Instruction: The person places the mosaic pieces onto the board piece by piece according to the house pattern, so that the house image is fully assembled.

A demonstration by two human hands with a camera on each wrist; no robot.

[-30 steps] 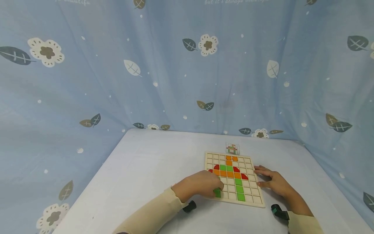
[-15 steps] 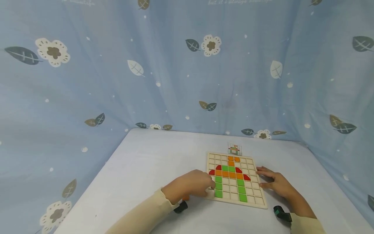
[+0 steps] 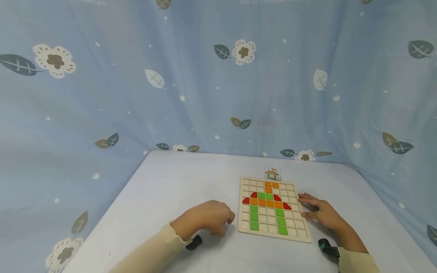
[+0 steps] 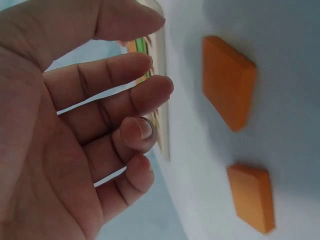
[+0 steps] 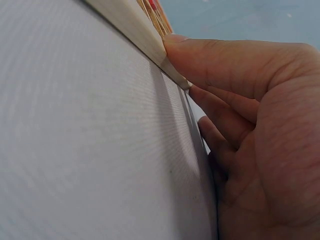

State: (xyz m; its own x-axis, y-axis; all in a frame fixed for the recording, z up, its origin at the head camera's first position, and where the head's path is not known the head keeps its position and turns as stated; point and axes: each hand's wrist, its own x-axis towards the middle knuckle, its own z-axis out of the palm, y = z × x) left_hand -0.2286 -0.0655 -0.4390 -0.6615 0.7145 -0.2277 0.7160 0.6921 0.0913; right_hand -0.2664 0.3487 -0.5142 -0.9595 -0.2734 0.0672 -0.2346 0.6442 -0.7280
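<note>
A wooden grid board [image 3: 252,232] lies on the white table, with green, orange and red pieces set in its squares. To its left, my left hand [image 3: 208,218] hovers over the table, its fingers loosely bent and nothing between them. In the left wrist view, two orange pieces, a larger block [image 4: 227,82] and a smaller block [image 4: 251,197], rest on the table close to that hand. My right hand [image 3: 321,214] stays at the board's right side. Its thumb and fingertips touch the edge of the board, as the right wrist view shows.
Just behind the board stands or lies a small picture card [image 3: 272,173] with a coloured grid pattern. A blue patterned curtain [image 3: 191,94] rises along the table's back and sides. Black wrist devices [image 3: 327,248] sit on both wrists.
My left hand has drawn back from the board's lower left to the table beside it, uncovering the left column of green pieces. The right hand keeps its place.
</note>
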